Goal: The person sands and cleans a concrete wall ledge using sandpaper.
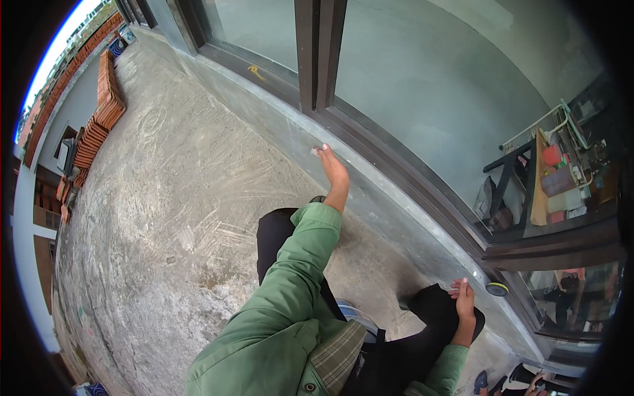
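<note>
My left hand point(335, 173) reaches out to the low grey wall point(389, 198) below the window frame. Its fingers are closed on a small pale piece point(315, 152), too small to identify, held against or close to the wall. Over my right knee, near the wall, is my right hand point(465, 302). Its fingers are loosely bent and apart, with nothing visible in them. A round pad with a yellow rim point(496, 289) sits on the wall just beyond that hand. A small white spot point(474, 273) shows on the wall nearby.
Brown-framed windows point(317, 59) run above the wall, with a yellow object point(253, 69) on the sill. Stacked orange roof tiles point(99, 125) stand to the left on rough concrete point(165, 185). A bucket-like round object point(356, 315) is under me. Another person's shoe point(481, 381) appears bottom right.
</note>
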